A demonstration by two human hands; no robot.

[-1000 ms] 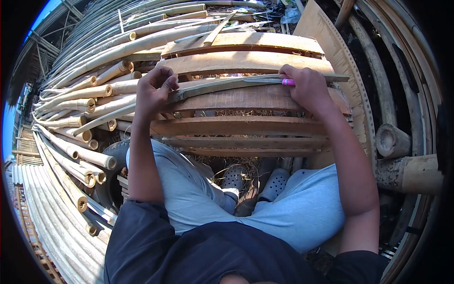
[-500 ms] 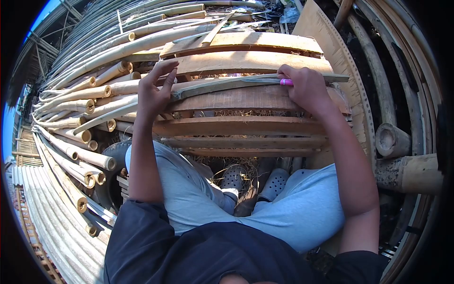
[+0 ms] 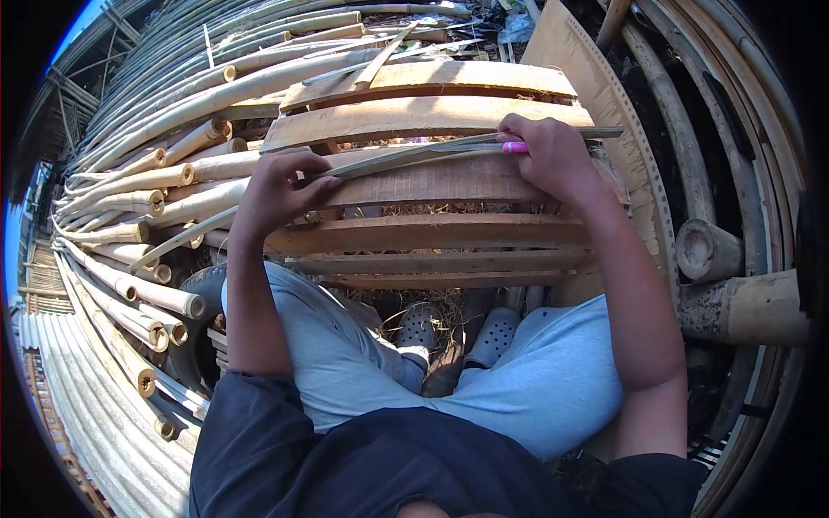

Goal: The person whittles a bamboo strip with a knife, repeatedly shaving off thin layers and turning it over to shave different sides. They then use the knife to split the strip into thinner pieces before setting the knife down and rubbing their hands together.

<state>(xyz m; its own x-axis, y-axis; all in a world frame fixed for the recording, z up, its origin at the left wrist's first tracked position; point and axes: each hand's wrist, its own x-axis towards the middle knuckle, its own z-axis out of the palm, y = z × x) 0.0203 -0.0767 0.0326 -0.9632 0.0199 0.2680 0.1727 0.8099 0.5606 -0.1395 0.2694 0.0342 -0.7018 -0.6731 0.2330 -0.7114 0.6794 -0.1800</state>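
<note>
A long, thin bamboo strip (image 3: 380,162) slants across the slatted wooden bench in front of me, from low on the left to beyond my right hand. Close to the right hand it looks doubled or split lengthwise. My left hand (image 3: 292,186) is closed on the strip near the bench's left end, thumb and fingers bent about it. Over the bench's right part, my right hand (image 3: 548,155) is closed around the strip. A small pink object (image 3: 515,148) pokes out of that fist; its kind is hidden by the fingers.
The wooden slat bench (image 3: 432,227) stands over my knees. Stacked bamboo poles (image 3: 186,298) fill the left side, beside corrugated sheeting (image 3: 95,406) and a tyre (image 3: 197,324). A plywood board (image 3: 596,78) leans at the right, near thick bamboo poles (image 3: 743,309). Loose strips (image 3: 384,59) lie at the back.
My left hand was raised with thumb and fingers apart; it has come down and closed on the strip. My right hand keeps its hold. The view has shifted slightly.
</note>
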